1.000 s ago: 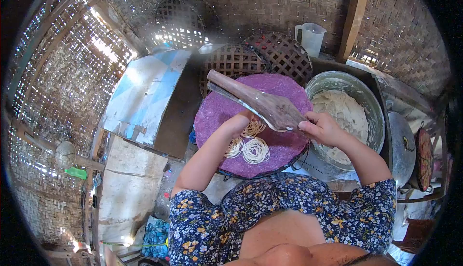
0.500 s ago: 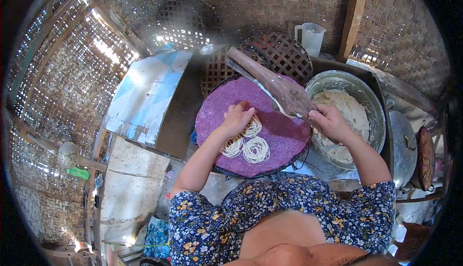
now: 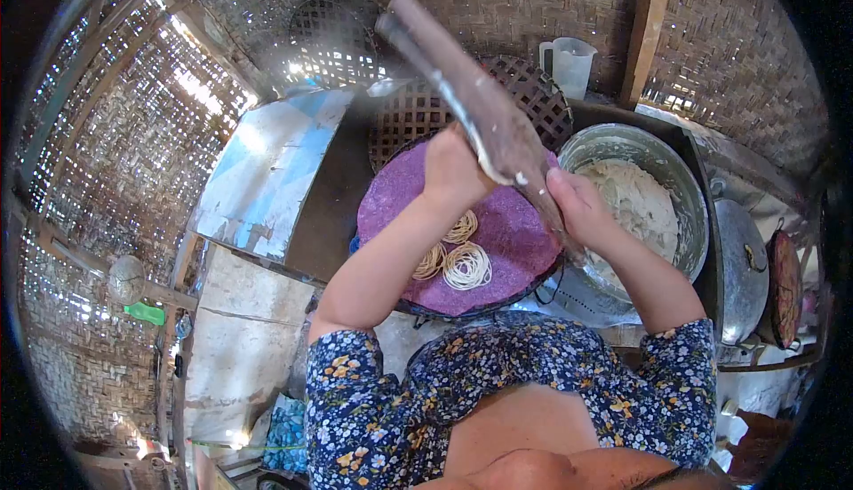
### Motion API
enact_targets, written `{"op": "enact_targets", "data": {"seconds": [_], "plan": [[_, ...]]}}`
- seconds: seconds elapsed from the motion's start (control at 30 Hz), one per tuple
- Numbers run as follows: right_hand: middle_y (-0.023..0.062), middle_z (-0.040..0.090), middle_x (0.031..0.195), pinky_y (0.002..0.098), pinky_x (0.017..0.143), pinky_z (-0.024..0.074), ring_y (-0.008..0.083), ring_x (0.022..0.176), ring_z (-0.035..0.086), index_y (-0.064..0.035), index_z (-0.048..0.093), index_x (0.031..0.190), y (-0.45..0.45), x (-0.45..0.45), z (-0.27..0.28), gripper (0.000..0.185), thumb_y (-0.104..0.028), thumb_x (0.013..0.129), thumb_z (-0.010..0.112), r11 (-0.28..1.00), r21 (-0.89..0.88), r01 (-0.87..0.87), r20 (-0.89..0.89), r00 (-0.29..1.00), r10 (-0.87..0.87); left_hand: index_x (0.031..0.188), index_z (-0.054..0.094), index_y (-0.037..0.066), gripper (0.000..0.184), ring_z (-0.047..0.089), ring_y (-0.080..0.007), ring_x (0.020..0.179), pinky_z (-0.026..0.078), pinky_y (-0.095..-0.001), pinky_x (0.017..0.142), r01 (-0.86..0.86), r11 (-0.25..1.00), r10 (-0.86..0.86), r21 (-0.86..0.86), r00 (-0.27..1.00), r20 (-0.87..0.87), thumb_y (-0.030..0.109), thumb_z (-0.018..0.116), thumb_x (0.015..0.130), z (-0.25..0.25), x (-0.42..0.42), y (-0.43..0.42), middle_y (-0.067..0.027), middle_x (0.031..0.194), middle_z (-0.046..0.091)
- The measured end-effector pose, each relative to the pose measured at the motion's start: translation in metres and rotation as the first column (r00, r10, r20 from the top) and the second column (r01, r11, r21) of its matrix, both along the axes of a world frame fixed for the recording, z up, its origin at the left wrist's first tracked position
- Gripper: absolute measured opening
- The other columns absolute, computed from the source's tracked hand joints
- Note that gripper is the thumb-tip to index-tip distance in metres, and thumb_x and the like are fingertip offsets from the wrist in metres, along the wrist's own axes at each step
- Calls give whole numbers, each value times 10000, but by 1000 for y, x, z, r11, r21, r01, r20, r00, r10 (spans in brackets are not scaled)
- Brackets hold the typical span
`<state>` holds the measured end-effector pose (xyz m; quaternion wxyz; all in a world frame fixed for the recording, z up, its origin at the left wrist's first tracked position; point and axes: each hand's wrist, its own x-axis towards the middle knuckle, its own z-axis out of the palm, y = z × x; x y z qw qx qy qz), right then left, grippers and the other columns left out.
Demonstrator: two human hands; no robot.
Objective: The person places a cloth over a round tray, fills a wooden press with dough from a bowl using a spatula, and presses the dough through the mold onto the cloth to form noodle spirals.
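Observation:
My right hand point(image 3: 577, 206) is closed round the lower end of a worn, dough-smeared wooden tool point(image 3: 489, 108), which slants up to the left over the purple round sheet point(image 3: 391, 188). Behind the tool's middle, my left hand point(image 3: 456, 168) is raised above the sheet against it; its fingers are mostly hidden. Coiled nests of pale strands lie on the sheet: a whiter one point(image 3: 466, 267) at the front, a yellower one point(image 3: 461, 227) behind it and another point(image 3: 430, 262) to the left, partly covered by my left forearm.
A big metal pot point(image 3: 693, 188) of pale dough point(image 3: 633, 206) stands right of the sheet. Woven open trays point(image 3: 533, 95) and a clear plastic jug point(image 3: 569, 65) are at the back. A blue-and-white board point(image 3: 267, 170) lies to the left, and a metal lid point(image 3: 739, 268) at the far right.
My left hand has risen from the nests to the wooden tool. The tool has swung up and left, steeper than before, with my right hand still round its lower end.

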<state>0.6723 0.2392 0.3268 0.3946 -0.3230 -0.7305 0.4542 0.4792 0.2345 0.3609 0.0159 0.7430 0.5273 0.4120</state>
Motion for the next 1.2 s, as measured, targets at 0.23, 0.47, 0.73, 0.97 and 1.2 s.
{"op": "enact_targets", "data": {"seconds": [0.23, 0.47, 0.73, 0.97, 1.2], "plan": [[172, 542, 931, 366, 723, 423, 318, 830, 533, 35, 535, 1013, 1, 22, 130, 428, -301, 763, 621, 332, 875, 352, -200, 887, -415, 660, 536, 60, 110, 600, -252, 548, 457, -355, 511, 148, 882, 138, 447, 827, -545, 162, 574, 646, 53, 56, -4, -112, 601, 591], [155, 539, 821, 389, 585, 452, 271, 686, 546, 3, 431, 1115, -55, 42, 104, 481, -34, 684, 640, 123, 992, -29, 45, 990, -130, 616, 612, 55, 80, 611, -333, 614, 490, -424, 554, 344, 883, -459, -319, 774, -435, 130, 599, 593, 57, 67, -29, -167, 637, 605], [39, 457, 682, 231, 542, 383, 132, 605, 468, -81, 276, 1115, -75, 126, 98, 571, -65, 666, 629, 907, 378, 183, -141, 980, -139, 653, 569, 23, 109, 605, -322, 611, 487, -419, 572, 338, 922, -379, -190, 683, -625, 109, 597, 592, 59, 84, -52, -156, 647, 596], [49, 507, 726, 249, 601, 406, 131, 658, 498, -48, 337, 1141, -77, 198, 70, 482, -13, 717, 566, 706, 224, 672, -481, 706, -520, 842, 621, 16, 307, 618, -309, 750, 489, -361, 692, 572, 756, -572, -319, 814, 105, 223, 699, 629, -10, 68, 1, -155, 784, 631], [104, 547, 821, 333, 657, 453, 222, 731, 546, -98, 374, 1012, -61, 174, 9, 282, -31, 789, 532, 588, 59, 807, -918, 276, -286, 1176, 487, 31, 556, 420, -237, 1172, 415, -398, 935, 913, 300, -576, -276, 405, 710, 71, 717, 671, -54, 107, 25, -137, 1316, 390]]}}
